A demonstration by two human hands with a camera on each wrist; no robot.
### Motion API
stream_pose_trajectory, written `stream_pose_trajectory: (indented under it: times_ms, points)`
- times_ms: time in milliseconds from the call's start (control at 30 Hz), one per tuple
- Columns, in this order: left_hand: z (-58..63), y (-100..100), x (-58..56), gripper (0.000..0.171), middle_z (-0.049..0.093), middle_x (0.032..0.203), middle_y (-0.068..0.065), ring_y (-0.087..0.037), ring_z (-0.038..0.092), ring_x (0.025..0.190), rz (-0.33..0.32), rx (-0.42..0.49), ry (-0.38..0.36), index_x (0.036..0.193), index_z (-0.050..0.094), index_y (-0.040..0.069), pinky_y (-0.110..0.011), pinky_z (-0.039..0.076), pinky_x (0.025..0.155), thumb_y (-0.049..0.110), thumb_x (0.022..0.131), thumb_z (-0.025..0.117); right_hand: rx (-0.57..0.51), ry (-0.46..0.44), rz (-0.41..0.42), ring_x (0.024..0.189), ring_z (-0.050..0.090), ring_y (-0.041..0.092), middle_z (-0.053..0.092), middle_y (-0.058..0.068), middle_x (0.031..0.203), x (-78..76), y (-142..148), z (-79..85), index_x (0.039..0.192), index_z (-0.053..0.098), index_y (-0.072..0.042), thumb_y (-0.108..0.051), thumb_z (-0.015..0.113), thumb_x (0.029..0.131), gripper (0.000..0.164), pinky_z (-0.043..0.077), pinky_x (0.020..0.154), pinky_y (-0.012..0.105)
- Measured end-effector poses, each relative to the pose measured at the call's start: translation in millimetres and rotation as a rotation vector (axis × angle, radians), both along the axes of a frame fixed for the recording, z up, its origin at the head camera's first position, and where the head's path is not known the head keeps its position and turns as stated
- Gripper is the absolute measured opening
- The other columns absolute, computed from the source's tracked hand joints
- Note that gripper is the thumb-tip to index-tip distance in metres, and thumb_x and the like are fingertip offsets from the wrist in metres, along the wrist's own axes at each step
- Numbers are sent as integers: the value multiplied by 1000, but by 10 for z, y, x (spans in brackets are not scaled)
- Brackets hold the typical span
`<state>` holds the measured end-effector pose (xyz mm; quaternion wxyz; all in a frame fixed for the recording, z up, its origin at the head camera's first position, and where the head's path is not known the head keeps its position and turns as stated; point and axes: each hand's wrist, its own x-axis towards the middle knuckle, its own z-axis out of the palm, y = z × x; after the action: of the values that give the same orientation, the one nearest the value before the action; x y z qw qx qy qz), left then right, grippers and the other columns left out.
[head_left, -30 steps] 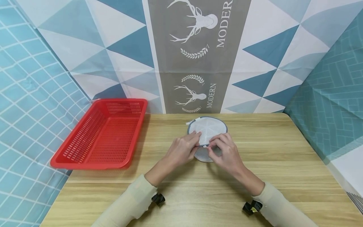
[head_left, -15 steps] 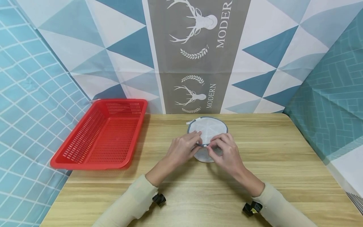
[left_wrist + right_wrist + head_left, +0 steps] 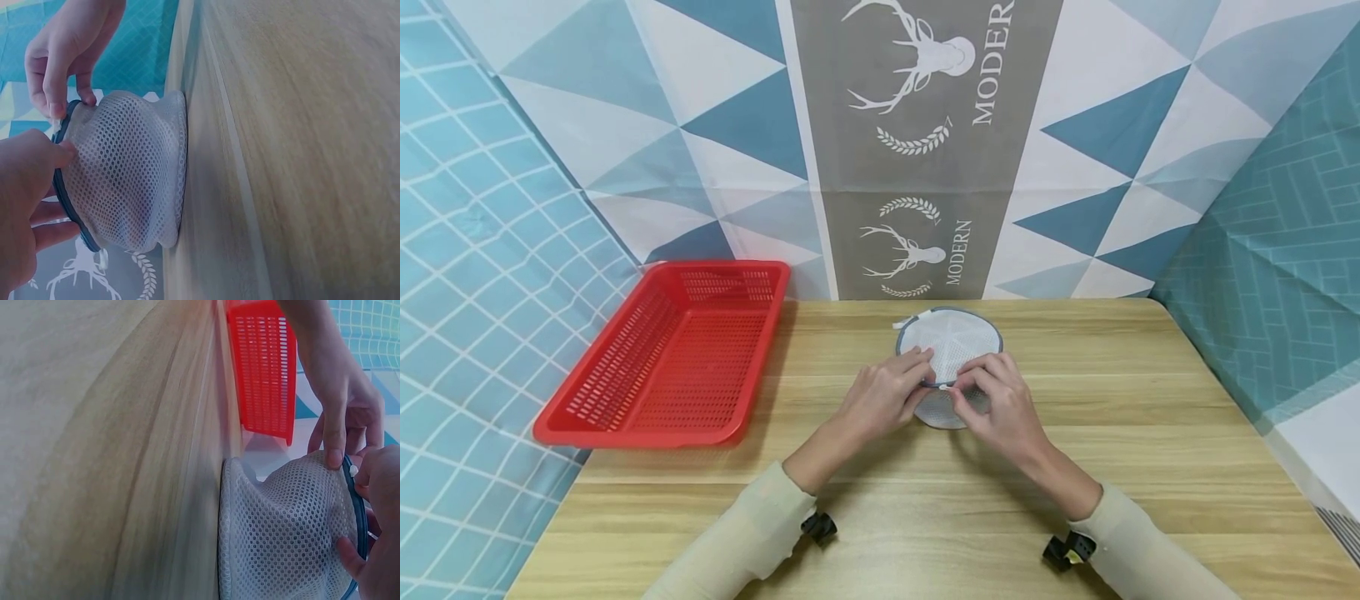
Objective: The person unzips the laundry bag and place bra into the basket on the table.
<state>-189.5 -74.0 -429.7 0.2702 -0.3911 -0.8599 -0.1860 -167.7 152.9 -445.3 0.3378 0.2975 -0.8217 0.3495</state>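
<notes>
A round white mesh laundry bag (image 3: 958, 342) with a dark blue zippered rim stands on the wooden table. Its mesh side (image 3: 125, 169) bulges between the raised rim and the base on the tabletop. My left hand (image 3: 883, 387) grips the rim at its near left, thumb on the mesh and fingers across the zipper. Close to its right, my right hand (image 3: 996, 400) pinches the near rim beside the small white zipper pull (image 3: 944, 387). In the right wrist view, the pull (image 3: 354, 470) shows between the two hands. A white tab (image 3: 901, 324) sticks out at the bag's far left.
A red plastic basket (image 3: 745, 429) with slotted walls stands at the left of the table (image 3: 1120, 400). Patterned wall cloth (image 3: 902, 175) rises right behind the table's back edge. Black wrist cameras hang under both sleeves.
</notes>
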Motion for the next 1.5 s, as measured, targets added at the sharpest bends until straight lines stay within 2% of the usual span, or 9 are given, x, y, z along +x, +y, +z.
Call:
stream_pose_trajectory:
  times_ms: [267, 367, 533, 633, 767, 867, 1200, 1400, 1500]
  points:
    - [9, 0, 3, 14, 82, 137, -14, -36, 81, 129, -21, -2, -39, 99, 73, 11, -44, 71, 92, 10, 97, 87, -3, -19, -5, 100, 65, 27, 79, 9, 99, 11, -1, -2, 84, 74, -7, 2, 83, 85, 13, 52, 87, 27]
    - [16, 4, 0, 16, 82, 138, -14, -35, 81, 129, -8, 6, -36, 99, 73, 12, -42, 72, 87, 8, 95, 88, -3, -17, -8, 100, 65, 26, 79, 8, 99, 5, -1, 10, 84, 75, -7, 4, 83, 84, 14, 54, 85, 31]
    - [12, 22, -15, 21, 82, 139, -12, -31, 82, 126, 41, 12, -3, 101, 73, 15, -37, 68, 68, 18, 94, 93, -3, -19, -12, 99, 65, 26, 80, 7, 99, -16, -11, 41, 87, 78, -7, 4, 84, 83, 14, 54, 82, 34]
    - [7, 35, -29, 21, 83, 137, -12, -31, 83, 125, 45, 9, 3, 101, 74, 16, -39, 70, 72, 22, 94, 93, 2, -23, -13, 99, 65, 26, 80, 8, 99, -24, -20, 44, 86, 79, -7, 4, 85, 83, 13, 54, 81, 34]
    - [8, 52, -42, 18, 83, 137, -14, -33, 82, 126, 28, 3, -7, 101, 75, 15, -42, 72, 85, 17, 94, 92, 3, -33, -19, 99, 65, 27, 80, 9, 99, -22, -21, 37, 85, 77, -6, 4, 83, 83, 12, 55, 81, 35]
    - [8, 57, -43, 17, 83, 136, -15, -34, 82, 127, 16, 3, -22, 99, 75, 14, -44, 72, 89, 14, 94, 91, 6, -40, -23, 99, 66, 27, 80, 9, 98, -18, -20, 35, 85, 76, -7, 4, 82, 83, 12, 56, 81, 37]
    - [22, 42, -21, 17, 81, 138, -20, -40, 81, 126, -20, 22, -83, 98, 70, 10, -47, 72, 85, 9, 97, 86, -3, -42, -10, 97, 70, 27, 83, 9, 97, -9, -18, 35, 85, 73, -8, 6, 77, 82, 15, 58, 80, 39]
    - [15, 26, -18, 17, 81, 139, -17, -36, 81, 128, -1, 9, -59, 98, 73, 12, -43, 72, 84, 11, 95, 89, -1, -34, -9, 98, 69, 27, 83, 9, 98, 4, -16, 35, 84, 74, -8, 6, 79, 82, 14, 56, 81, 36]
    - [20, 20, -16, 18, 82, 139, -14, -33, 82, 127, 13, 9, -36, 98, 75, 15, -39, 71, 78, 14, 93, 92, 10, -31, -18, 101, 67, 29, 81, 9, 100, 16, -9, 47, 85, 76, -7, 4, 81, 83, 12, 54, 84, 36]
